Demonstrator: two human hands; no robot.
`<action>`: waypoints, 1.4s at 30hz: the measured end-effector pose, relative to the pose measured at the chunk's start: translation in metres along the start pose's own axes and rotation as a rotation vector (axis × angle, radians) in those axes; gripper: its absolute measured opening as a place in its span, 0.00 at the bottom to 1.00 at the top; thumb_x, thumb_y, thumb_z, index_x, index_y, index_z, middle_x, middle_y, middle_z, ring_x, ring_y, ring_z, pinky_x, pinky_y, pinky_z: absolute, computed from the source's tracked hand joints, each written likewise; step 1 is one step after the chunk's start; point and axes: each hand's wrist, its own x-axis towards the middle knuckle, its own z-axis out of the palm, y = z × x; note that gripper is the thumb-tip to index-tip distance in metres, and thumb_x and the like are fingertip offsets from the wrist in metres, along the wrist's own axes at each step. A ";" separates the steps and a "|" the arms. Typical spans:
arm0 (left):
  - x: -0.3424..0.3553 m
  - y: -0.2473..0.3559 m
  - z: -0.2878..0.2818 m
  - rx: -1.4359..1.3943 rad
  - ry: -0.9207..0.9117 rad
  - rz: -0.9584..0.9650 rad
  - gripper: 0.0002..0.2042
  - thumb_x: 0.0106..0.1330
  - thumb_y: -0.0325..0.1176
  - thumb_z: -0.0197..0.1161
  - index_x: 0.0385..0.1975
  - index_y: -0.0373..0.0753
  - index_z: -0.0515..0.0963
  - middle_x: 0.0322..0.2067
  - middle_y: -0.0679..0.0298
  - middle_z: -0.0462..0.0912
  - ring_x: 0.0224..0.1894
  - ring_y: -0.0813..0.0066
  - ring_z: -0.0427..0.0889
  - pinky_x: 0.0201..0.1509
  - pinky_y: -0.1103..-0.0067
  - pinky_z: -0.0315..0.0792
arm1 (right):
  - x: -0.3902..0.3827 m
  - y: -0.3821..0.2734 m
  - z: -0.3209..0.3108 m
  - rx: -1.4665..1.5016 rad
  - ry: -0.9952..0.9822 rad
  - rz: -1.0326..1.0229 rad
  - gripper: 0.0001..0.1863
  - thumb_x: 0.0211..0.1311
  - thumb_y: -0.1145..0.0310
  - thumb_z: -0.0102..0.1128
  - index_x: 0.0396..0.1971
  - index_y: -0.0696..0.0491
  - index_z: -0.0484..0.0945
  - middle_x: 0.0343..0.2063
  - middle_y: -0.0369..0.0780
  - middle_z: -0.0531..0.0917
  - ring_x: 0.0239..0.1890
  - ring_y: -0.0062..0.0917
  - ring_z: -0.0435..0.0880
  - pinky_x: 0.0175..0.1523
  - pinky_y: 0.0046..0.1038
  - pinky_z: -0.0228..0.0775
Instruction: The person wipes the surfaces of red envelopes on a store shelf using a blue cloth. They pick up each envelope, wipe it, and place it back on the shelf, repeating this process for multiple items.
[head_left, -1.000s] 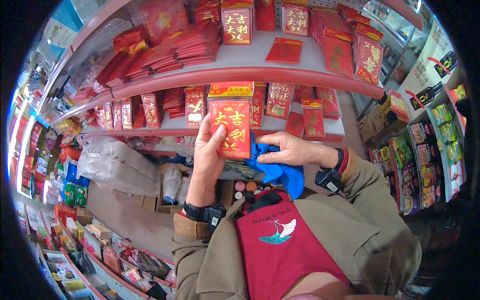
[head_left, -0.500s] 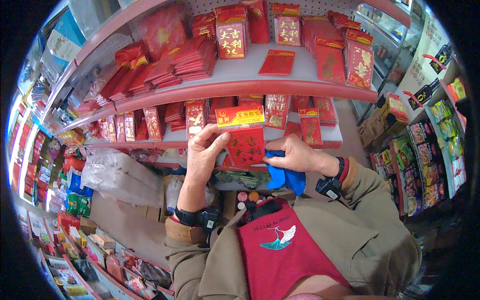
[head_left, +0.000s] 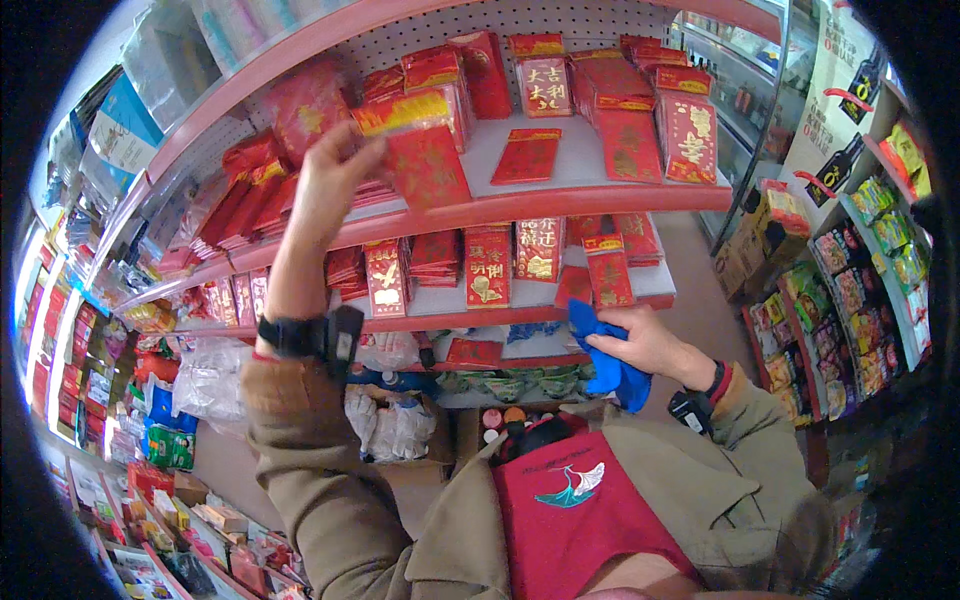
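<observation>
My left hand (head_left: pixel 328 175) is raised at the upper shelf (head_left: pixel 600 197), its fingers pinching the upper left edge of a red envelope packet (head_left: pixel 428 165) with a yellow top strip. That packet is tilted and slightly blurred, in front of the shelf's stacked red packets. Lower and to the right, my right hand (head_left: pixel 650 345) is closed on a blue cloth (head_left: pixel 620 378), which bunches above the thumb and hangs below the fingers. A single red packet (head_left: pixel 527 157) lies flat on the upper shelf, right of the held one.
More red packets stand on the lower shelf (head_left: pixel 500 322). A cardboard box of white gloves (head_left: pixel 390 425) sits beneath. Snack bags (head_left: pixel 835 250) fill a rack on the right, near a brown carton (head_left: pixel 765 235). Plastic-wrapped goods (head_left: pixel 215 380) stand at the left.
My left hand has carried the red envelope packet up and left, from in front of the lower shelf to the upper one. My right hand, with the blue cloth, has drawn away to the right.
</observation>
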 end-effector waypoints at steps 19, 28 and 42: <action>0.152 -0.085 0.012 -0.092 -0.089 -0.309 0.14 0.66 0.26 0.55 0.51 0.32 0.71 0.45 0.58 0.77 0.43 0.65 0.81 0.37 0.71 0.85 | -0.098 0.032 -0.022 0.082 0.340 0.440 0.14 0.56 0.67 0.67 0.37 0.62 0.80 0.24 0.47 0.84 0.27 0.19 0.83 0.32 0.27 0.74; 0.173 -0.126 0.007 0.077 -0.017 -0.298 0.14 0.65 0.31 0.58 0.47 0.29 0.73 0.32 0.55 0.81 0.32 0.65 0.86 0.28 0.72 0.84 | -0.098 0.027 -0.022 0.013 0.353 0.462 0.14 0.57 0.65 0.67 0.37 0.61 0.80 0.23 0.47 0.83 0.26 0.22 0.83 0.32 0.28 0.74; 0.127 -0.053 0.068 0.700 -0.095 0.149 0.19 0.62 0.46 0.62 0.44 0.37 0.80 0.36 0.47 0.84 0.41 0.51 0.83 0.48 0.63 0.75 | -0.091 0.051 -0.004 0.074 0.414 0.522 0.14 0.59 0.65 0.65 0.36 0.61 0.80 0.23 0.43 0.83 0.27 0.18 0.80 0.33 0.28 0.73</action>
